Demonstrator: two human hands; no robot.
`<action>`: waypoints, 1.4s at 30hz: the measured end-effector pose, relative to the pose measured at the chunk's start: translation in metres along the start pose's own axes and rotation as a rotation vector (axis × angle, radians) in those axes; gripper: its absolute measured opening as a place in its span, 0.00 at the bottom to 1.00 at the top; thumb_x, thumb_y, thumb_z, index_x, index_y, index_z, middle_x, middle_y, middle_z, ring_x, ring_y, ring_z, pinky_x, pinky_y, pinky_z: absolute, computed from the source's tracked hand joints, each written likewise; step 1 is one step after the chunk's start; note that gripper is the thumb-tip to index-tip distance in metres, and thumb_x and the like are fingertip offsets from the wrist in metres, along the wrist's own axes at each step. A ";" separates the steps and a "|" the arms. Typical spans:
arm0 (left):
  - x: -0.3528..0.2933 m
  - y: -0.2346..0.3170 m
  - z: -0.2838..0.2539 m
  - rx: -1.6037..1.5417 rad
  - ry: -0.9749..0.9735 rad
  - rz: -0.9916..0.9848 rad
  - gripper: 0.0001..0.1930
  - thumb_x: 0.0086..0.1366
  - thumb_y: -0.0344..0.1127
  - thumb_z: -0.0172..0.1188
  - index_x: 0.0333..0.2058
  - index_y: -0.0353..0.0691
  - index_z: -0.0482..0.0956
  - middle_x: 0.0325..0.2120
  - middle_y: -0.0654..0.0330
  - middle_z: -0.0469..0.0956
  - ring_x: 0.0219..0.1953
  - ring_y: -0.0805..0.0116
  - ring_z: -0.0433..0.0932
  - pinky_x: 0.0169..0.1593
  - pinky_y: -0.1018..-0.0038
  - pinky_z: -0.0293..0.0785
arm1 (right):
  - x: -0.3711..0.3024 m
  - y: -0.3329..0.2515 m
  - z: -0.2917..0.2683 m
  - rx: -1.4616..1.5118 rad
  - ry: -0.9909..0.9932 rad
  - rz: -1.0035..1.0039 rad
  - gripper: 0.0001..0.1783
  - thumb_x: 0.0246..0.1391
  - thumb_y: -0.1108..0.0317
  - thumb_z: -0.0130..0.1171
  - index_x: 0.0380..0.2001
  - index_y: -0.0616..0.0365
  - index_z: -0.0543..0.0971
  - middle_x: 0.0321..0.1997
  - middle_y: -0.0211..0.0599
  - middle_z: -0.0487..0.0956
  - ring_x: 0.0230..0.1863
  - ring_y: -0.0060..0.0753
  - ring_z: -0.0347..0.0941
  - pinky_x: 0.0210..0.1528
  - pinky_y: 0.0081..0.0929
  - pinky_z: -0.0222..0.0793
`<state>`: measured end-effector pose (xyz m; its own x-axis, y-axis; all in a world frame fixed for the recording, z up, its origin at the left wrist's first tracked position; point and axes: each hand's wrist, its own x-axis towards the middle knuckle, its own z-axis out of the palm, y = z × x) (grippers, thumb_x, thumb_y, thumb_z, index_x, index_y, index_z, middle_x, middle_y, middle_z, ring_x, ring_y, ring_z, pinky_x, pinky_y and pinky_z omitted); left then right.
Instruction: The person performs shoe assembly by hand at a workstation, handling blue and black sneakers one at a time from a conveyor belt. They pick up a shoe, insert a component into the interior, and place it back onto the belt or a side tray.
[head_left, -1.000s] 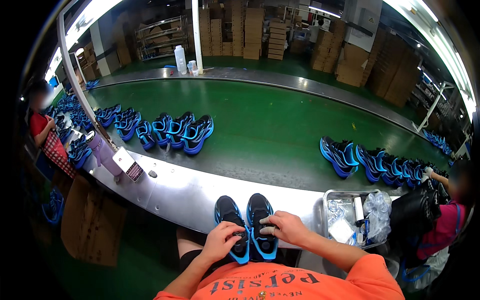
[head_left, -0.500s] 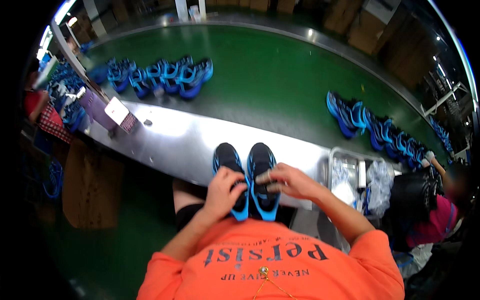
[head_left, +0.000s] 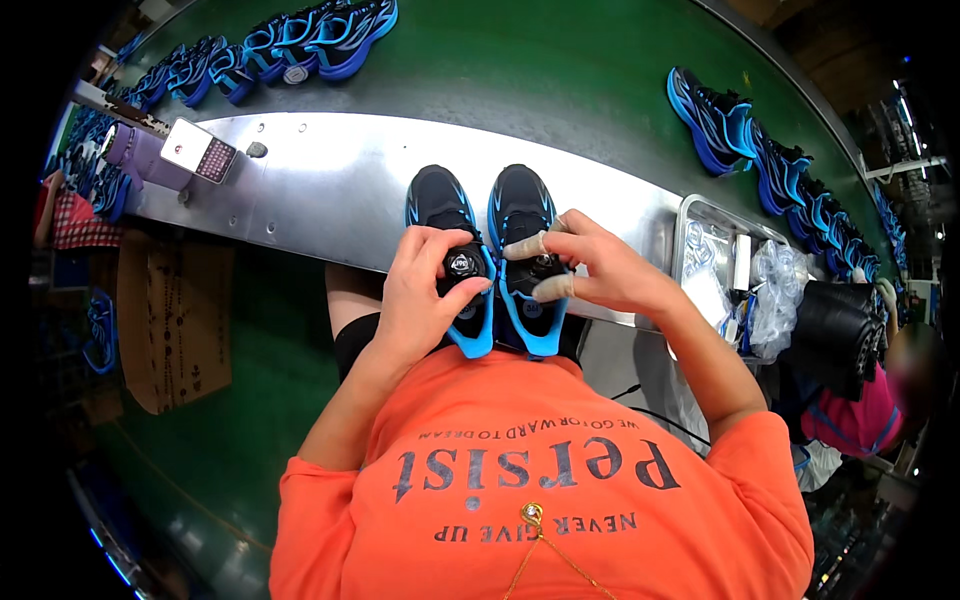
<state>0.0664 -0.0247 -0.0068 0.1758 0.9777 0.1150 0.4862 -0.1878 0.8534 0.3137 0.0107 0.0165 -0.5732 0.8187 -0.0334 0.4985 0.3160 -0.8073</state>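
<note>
A pair of black and blue shoes stands side by side on the steel bench [head_left: 320, 180], heels hanging over its near edge. My left hand [head_left: 425, 290] wraps over the left shoe [head_left: 440, 215] with thumb and fingers pinching the round dial on its tongue. My right hand [head_left: 590, 265], with taped fingertips, grips the dial area of the right shoe [head_left: 520, 205].
More blue shoes lie on the green conveyor belt [head_left: 560, 90] at far left [head_left: 290, 45] and at right [head_left: 740, 130]. A metal tray [head_left: 695, 215] with plastic bags sits right of my hands. A cardboard box [head_left: 175, 320] stands at left. Another person [head_left: 870, 400] works at right.
The view has tilted down toward the bench. Both hands have shifted from the shoes' heels up onto the dials on the tongues.
</note>
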 end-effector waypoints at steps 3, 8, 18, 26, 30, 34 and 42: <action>-0.001 -0.004 0.004 0.030 -0.027 -0.021 0.17 0.56 0.25 0.66 0.46 0.39 0.81 0.34 0.63 0.74 0.28 0.74 0.69 0.35 0.79 0.68 | 0.004 0.005 0.005 -0.059 -0.001 0.048 0.21 0.45 0.63 0.72 0.46 0.47 0.85 0.31 0.36 0.72 0.35 0.35 0.72 0.40 0.28 0.69; 0.005 0.003 -0.002 -0.028 -0.030 -0.028 0.17 0.55 0.26 0.68 0.46 0.39 0.81 0.32 0.64 0.73 0.28 0.74 0.68 0.34 0.79 0.68 | 0.000 0.008 0.002 -0.005 0.039 0.014 0.20 0.47 0.60 0.71 0.45 0.48 0.84 0.32 0.40 0.74 0.36 0.41 0.73 0.41 0.32 0.71; 0.005 -0.001 -0.004 -0.021 -0.088 -0.043 0.15 0.57 0.27 0.66 0.44 0.39 0.81 0.34 0.61 0.75 0.30 0.69 0.72 0.35 0.75 0.71 | -0.002 0.004 0.000 0.040 0.030 -0.009 0.20 0.50 0.67 0.69 0.48 0.49 0.84 0.35 0.35 0.72 0.34 0.32 0.74 0.39 0.31 0.72; 0.004 0.005 0.003 0.033 0.038 -0.045 0.18 0.54 0.26 0.68 0.45 0.39 0.81 0.35 0.62 0.74 0.30 0.74 0.69 0.34 0.79 0.68 | -0.006 -0.003 0.004 0.038 0.017 0.178 0.26 0.48 0.67 0.70 0.54 0.46 0.82 0.36 0.32 0.72 0.36 0.27 0.71 0.42 0.26 0.71; 0.005 -0.007 -0.005 -0.057 -0.123 -0.034 0.20 0.53 0.27 0.70 0.46 0.38 0.80 0.34 0.61 0.72 0.30 0.74 0.68 0.34 0.78 0.67 | -0.006 -0.001 -0.006 0.146 0.053 0.111 0.30 0.49 0.67 0.69 0.59 0.44 0.79 0.38 0.31 0.73 0.35 0.25 0.66 0.43 0.23 0.68; 0.004 -0.004 -0.006 0.013 -0.082 -0.029 0.22 0.54 0.25 0.67 0.50 0.38 0.79 0.35 0.62 0.73 0.31 0.74 0.68 0.36 0.79 0.68 | -0.003 -0.001 -0.011 0.043 0.079 0.167 0.28 0.51 0.67 0.68 0.57 0.47 0.80 0.37 0.31 0.73 0.33 0.25 0.66 0.42 0.24 0.68; 0.005 -0.005 -0.007 -0.021 -0.066 -0.061 0.20 0.55 0.22 0.65 0.49 0.37 0.79 0.36 0.64 0.74 0.31 0.76 0.68 0.37 0.80 0.67 | 0.000 -0.004 -0.011 0.021 0.061 0.149 0.22 0.55 0.65 0.66 0.54 0.48 0.81 0.39 0.38 0.76 0.35 0.32 0.73 0.42 0.29 0.72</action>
<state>0.0590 -0.0184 -0.0069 0.2026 0.9788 0.0300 0.4797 -0.1259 0.8684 0.3191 0.0150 0.0260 -0.4529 0.8837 -0.1185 0.5610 0.1792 -0.8082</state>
